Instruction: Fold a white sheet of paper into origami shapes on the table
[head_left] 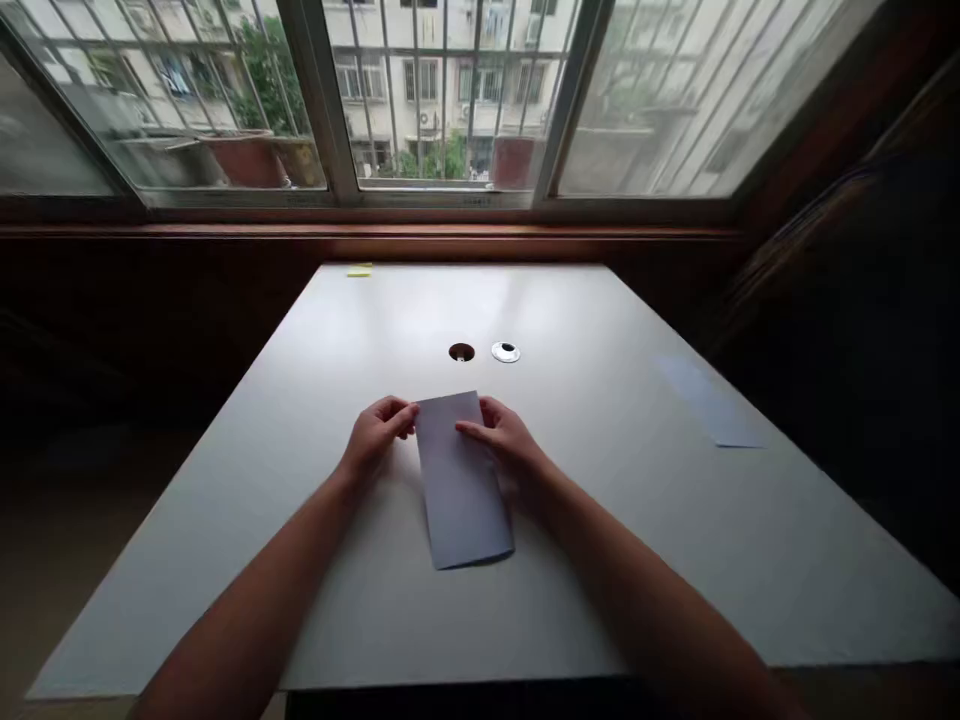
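Note:
A folded grey-white sheet of paper (459, 480) lies lengthwise on the white table (615, 520) in front of me. My left hand (375, 432) is curled at the sheet's far left corner, fingertips pinching its edge. My right hand (502, 440) rests on the far right part of the sheet, fingers pressed down on the paper. The near end of the sheet lifts slightly off the table.
A round cable hole (461, 352) and its loose cap (505, 352) sit beyond the paper. A second paper sheet (709, 402) lies at the table's right side. A small yellow note (359, 270) lies at the far left edge. Windows stand behind.

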